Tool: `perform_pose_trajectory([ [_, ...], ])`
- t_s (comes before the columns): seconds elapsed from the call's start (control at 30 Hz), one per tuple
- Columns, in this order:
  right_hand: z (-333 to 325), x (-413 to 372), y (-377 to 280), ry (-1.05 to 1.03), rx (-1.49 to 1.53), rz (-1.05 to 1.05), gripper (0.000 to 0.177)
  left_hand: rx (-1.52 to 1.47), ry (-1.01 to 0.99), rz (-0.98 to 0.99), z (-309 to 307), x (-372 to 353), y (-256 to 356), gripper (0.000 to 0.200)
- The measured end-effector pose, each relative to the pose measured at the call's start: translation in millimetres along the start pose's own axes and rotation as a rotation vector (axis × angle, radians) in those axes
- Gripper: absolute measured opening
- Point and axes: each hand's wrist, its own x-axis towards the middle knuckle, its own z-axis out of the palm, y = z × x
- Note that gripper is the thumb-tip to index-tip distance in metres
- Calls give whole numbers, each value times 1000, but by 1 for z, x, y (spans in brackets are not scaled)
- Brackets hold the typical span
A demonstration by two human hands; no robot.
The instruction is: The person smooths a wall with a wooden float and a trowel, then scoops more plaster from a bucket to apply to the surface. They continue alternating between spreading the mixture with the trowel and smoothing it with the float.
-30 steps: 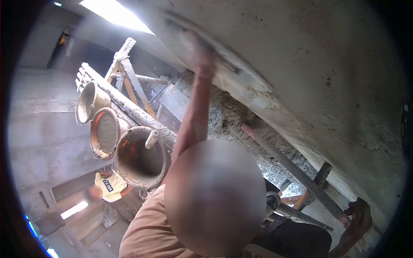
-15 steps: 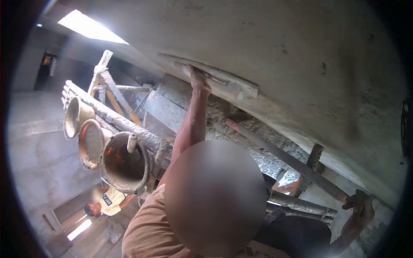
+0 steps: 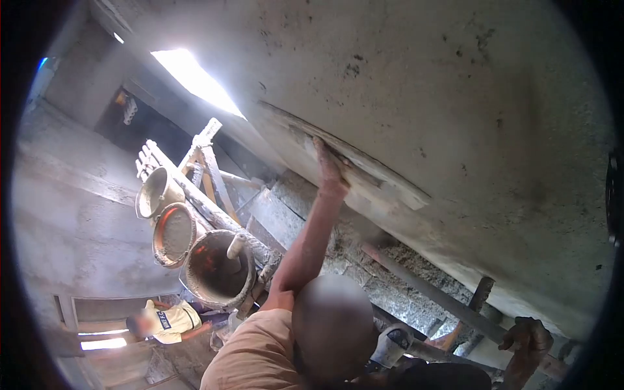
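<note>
Two hands, neither cleanly seen: left hand (image 3: 328,170) at frame centre, closed on a wooden float (image 3: 390,183) held flat to the grey plastered surface (image 3: 455,97), fingers blurring into its mortar-caked edge. Right hand (image 3: 528,338) at lower right, dark, curled round a scaffold pipe (image 3: 429,292), fingertips hidden behind it. Left of centre, three mortar buckets (image 3: 214,273) hung along a pole (image 3: 211,207), the farthest partly covered by the next.

Buckets (image 3: 214,270): three, mortar-crusted, hung along a pole (image 3: 188,188).
Trestle (image 3: 207,156): wooden, stood behind them.
Co-worker (image 3: 166,320): yellow shirt, was below.
Opening (image 3: 195,78): admitted bright daylight.
</note>
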Motion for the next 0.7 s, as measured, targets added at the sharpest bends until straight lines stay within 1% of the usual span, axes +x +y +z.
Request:
perform_pose_trajectory([
  [0.03, 5, 0, -5, 30, 33, -38, 28, -41, 43, -8, 14, 0, 24, 73],
  [0.13, 2, -2, -9, 14, 92, -25, 25, 48, -105, 46, -6, 42, 84, 67],
  [0.23, 13, -4, -33, 101, -69, 24, 21, 75, -82, 91, -26, 85, 134, 62],
  [0.33, 13, -6, -19, 90, 46, -89, 23, 127, -60, 196, -1, 84, 185, 59],
  [0.4, 13, -6, -3, 79, 118, -156, 25, 171, -95, 282, 42, 59, 211, 57],
  [0.43, 12, -7, 1, 68, 152, -185, 26, 210, -91, 323, 57, 49, 219, 59],
  [0.47, 9, -8, 2, 56, 142, -156, 26, 249, -86, 364, 73, 38, 228, 62],
  [0.53, 4, -8, 0, 29, 124, -99, 27, 360, -42, 452, 94, 26, 240, 73],
  [0.6, 5, -10, 1, 62, 117, -99, 30, 446, 17, 507, 117, 12, 242, 76],
  [0.7, 7, -10, 6, 65, 146, -162, 30, 624, 121, 682, 142, -3, 227, 70],
])
